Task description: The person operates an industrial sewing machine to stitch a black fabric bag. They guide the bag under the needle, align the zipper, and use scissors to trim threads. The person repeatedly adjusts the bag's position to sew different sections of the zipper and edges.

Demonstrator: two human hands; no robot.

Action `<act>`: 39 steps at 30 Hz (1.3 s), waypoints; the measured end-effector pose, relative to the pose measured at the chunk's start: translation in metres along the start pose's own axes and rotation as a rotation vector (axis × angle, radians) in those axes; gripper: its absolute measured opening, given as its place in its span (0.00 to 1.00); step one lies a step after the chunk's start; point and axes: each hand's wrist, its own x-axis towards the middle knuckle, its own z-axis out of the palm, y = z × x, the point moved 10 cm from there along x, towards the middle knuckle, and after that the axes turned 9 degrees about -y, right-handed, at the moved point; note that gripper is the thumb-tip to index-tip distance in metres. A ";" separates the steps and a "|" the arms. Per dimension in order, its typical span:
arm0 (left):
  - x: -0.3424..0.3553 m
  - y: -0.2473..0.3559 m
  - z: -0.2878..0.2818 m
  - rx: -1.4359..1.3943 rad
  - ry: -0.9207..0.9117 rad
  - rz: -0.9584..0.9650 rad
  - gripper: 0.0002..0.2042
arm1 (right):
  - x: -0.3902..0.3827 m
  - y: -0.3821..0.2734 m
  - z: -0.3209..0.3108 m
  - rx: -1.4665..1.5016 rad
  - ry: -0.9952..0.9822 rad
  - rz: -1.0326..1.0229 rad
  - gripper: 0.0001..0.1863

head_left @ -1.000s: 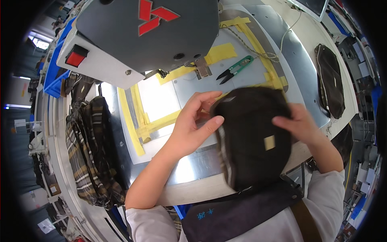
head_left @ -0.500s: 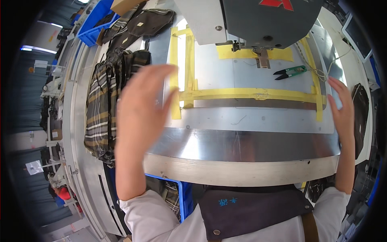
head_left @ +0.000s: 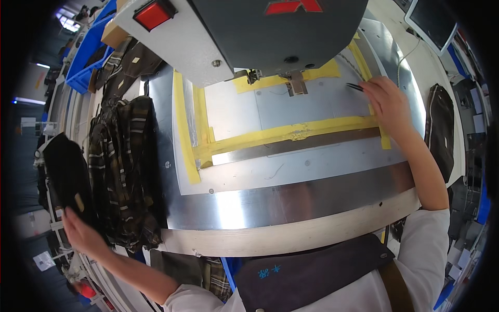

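Black cloth pouch (head_left: 66,164) is located at far left, beside a plaid bundle (head_left: 122,171), with the person's left hand (head_left: 83,235) at its lower part, grip not determinable, while the right hand (head_left: 389,106) is closed round black-tipped scissors (head_left: 355,87) at the taped metal plate (head_left: 283,108), near the grey sewing machine (head_left: 280,36).
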 end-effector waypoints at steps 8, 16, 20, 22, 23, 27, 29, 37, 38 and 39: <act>-0.116 0.144 -0.056 -0.496 0.150 0.161 0.21 | -0.020 -0.056 0.014 0.982 -0.484 0.108 0.23; -0.235 0.249 0.126 -1.642 -1.462 -0.308 0.11 | -0.014 -0.106 0.044 1.777 -0.299 0.508 0.30; -0.210 0.267 0.146 -1.578 -1.524 -0.111 0.13 | -0.008 -0.086 0.052 1.611 -0.488 0.481 0.25; -0.159 0.301 0.140 -1.308 -1.169 0.210 0.28 | -0.006 -0.082 0.057 1.393 -0.498 0.431 0.20; -0.142 0.318 0.132 -1.129 -1.009 0.412 0.31 | 0.000 -0.087 0.060 1.323 -0.554 0.369 0.19; -0.144 0.385 0.150 -0.950 -1.077 0.646 0.14 | 0.013 -0.105 0.063 1.059 -0.656 0.213 0.16; -0.151 0.398 0.168 -0.900 -1.150 0.652 0.11 | 0.013 -0.100 0.064 1.024 -0.577 0.156 0.18; -0.155 0.403 0.168 -1.078 -1.082 0.721 0.11 | 0.014 -0.096 0.069 1.026 -0.693 0.259 0.14; -0.154 0.401 0.168 -1.070 -1.054 0.733 0.11 | 0.014 -0.096 0.071 1.045 -0.718 0.261 0.14; -0.153 0.400 0.164 -1.067 -1.003 0.745 0.11 | 0.017 -0.097 0.070 1.094 -0.666 0.235 0.14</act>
